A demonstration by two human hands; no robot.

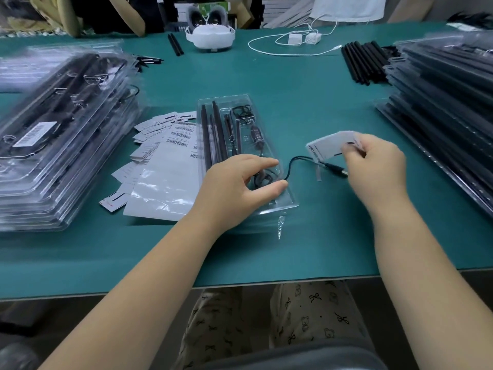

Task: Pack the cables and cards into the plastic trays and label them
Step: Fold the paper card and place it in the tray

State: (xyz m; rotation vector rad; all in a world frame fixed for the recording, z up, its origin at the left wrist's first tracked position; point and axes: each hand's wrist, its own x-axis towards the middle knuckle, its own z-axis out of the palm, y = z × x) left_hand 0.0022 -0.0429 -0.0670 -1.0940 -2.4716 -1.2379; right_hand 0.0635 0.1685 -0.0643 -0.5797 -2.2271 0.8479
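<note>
A clear plastic tray (240,101) lies in the middle of the green table, holding black rods and a coiled black cable. My left hand (237,180) rests on the tray's near end, fingers curled over the coiled cable there. One end of the black cable (301,159) trails out of the tray to the right, ending in a plug near my right hand. My right hand (373,164) pinches a small white card (329,144) just above that plug.
A tall stack of filled trays (53,129) stands at the left, another stack (448,102) at the right. Loose cards and a barcode label sheet (165,156) lie left of the tray. Black rods (362,60), a white cable (288,46) and a white headset (210,36) sit at the back.
</note>
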